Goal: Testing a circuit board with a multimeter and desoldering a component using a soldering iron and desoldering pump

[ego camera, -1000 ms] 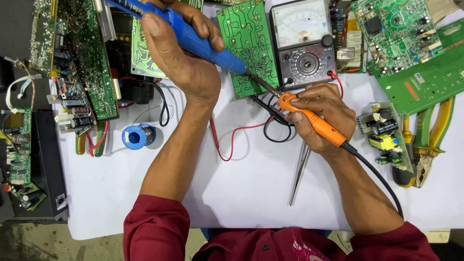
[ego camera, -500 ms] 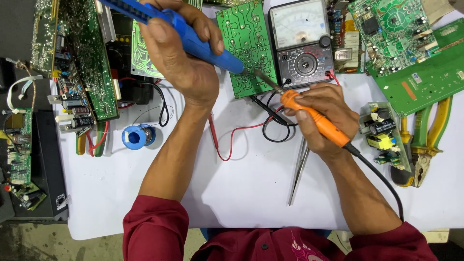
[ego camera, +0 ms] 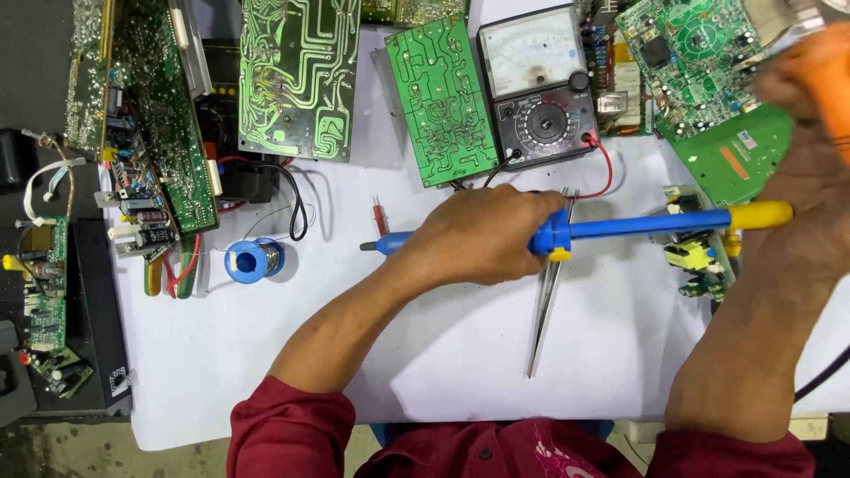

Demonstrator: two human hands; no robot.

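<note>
My left hand (ego camera: 482, 239) grips a blue desoldering pump (ego camera: 646, 226) held level over the white table sheet (ego camera: 425, 363). Its tip points left and its yellow plunger end points right. That end meets the heel of my right hand (ego camera: 797, 204). My right hand is raised at the upper right, blurred, and closed on an orange soldering iron handle (ego camera: 832, 71). Metal tweezers (ego camera: 544, 310) lie on the sheet under the pump. A green circuit board (ego camera: 443, 102) lies just beyond my left hand.
An analog multimeter (ego camera: 536, 88) with red and black leads sits behind the pump. More circuit boards (ego camera: 297, 75) crowd the back and the left edge (ego camera: 146, 133). A blue solder spool (ego camera: 252, 261) lies left of centre. Small components (ego camera: 695, 261) sit at the right.
My left hand has brought the pump down from the upper left to lie level over the middle. My right hand has lifted the soldering iron up and to the right.
</note>
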